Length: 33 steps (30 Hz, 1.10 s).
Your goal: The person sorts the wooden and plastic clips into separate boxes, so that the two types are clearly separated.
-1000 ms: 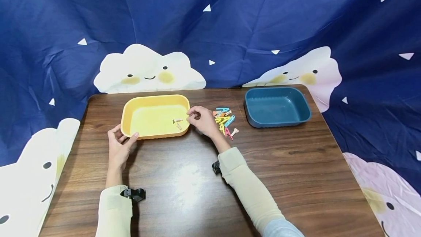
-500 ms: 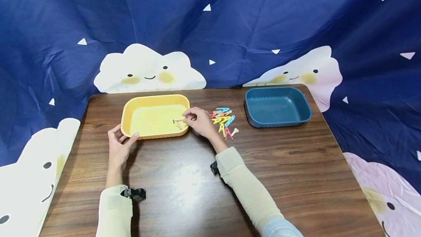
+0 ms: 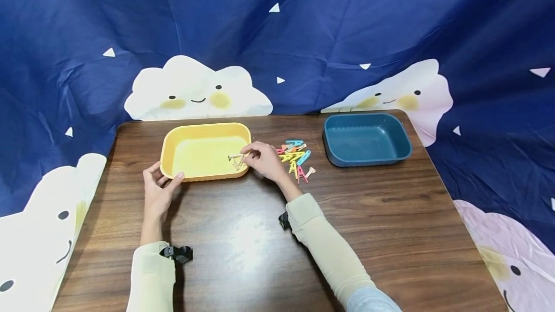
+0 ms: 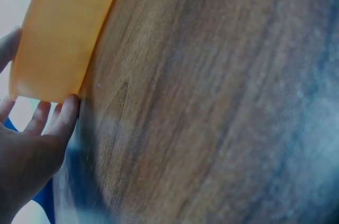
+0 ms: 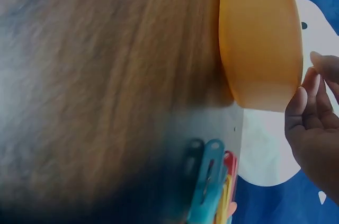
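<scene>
left hand (image 3: 157, 196): grips the near-left corner of the yellow tub (image 3: 197, 153), thumb over the near rim, the other fingers bent against the outside of the wall. right hand (image 3: 264, 160): over the right rim of the same tub, fingers bent, fingertips drawn close to the thumb. whether a peg sits between them cannot be told; the right wrist view shows none.

step in hand, as judged: putting small pegs into the yellow tub, at the point of placing or release. next move would call for parting the fingertips if anything is held, then lifting clear of the rim and going right for another peg.

pegs inside (image 3: 234, 157): at the right end of the tub, just by the fingertips, overlapping; exact count unclear. one lies roughly left to right, another slants toward the near side. the tub's own long axis runs left to right.

heap of pegs (image 3: 297, 155): on the table (image 3: 368, 215), right of the right hand. pink peg (image 3: 302, 174): split end near, other end far. blue peg (image 3: 304, 157): long axis from near left to far right.

blue tub (image 3: 366, 162): at far right, well apart from the yellow one.
</scene>
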Available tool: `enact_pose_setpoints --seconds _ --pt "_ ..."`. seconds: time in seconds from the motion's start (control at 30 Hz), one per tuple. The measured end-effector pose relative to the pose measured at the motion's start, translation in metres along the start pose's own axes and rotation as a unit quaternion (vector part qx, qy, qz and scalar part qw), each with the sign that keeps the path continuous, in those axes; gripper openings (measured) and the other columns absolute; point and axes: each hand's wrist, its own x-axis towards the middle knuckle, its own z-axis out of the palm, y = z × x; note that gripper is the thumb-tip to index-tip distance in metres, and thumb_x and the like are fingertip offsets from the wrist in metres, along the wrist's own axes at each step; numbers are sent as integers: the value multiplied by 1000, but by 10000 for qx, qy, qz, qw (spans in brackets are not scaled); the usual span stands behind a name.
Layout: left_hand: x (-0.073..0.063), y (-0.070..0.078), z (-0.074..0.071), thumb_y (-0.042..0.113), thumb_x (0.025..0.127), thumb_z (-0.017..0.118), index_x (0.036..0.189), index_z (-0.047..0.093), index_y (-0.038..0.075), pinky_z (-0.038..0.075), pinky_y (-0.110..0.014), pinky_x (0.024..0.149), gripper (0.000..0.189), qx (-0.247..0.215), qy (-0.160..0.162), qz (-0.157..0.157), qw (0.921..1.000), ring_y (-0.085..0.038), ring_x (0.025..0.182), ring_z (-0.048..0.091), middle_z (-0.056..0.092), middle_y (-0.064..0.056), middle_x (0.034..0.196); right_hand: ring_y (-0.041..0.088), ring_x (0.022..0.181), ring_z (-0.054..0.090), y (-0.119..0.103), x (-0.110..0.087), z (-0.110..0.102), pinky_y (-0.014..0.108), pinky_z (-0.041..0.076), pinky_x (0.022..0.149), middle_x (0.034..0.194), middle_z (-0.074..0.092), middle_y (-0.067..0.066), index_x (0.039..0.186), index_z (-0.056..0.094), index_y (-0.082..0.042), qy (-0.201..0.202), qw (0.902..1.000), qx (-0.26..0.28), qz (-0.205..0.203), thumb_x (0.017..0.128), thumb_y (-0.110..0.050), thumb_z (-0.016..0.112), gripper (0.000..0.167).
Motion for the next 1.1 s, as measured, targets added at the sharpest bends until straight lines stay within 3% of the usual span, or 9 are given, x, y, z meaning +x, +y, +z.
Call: enact_pose_setpoints --seconds 0.17,0.4,0.73,1.1 --pt "1 0 -1 1 87 78 148 31 9 48 -14 87 78 -42 15 9 10000 -21 118 52 44 -11 136 14 80 62 7 -3 -6 25 52 74 91 69 5 106 75 -2 42 9997 84 225 90 -6 76 17" --pt "-1 1 0 0 87 78 147 31 9 49 -14 86 76 -97 35 56 9999 -22 117 52 44 -11 135 18 82 65 13 -3 -16 27 53 74 94 71 9 111 74 1 32 9997 49 218 90 -6 76 23" --pt "-1 2 0 1 87 78 147 31 8 49 -14 86 77 -72 -12 53 10000 -21 117 52 44 -12 136 16 80 61 27 -9 -40 25 51 71 96 70 12 115 70 5 498 9970 474 366 90 -3 74 26" --pt "0 2 0 0 87 77 148 30 9 48 -14 87 78 -102 9 -10 9999 -13 112 52 45 -1 128 25 88 65 32 -13 -68 23 51 74 101 71 18 117 69 6 957 9930 444 537 88 -2 77 31"
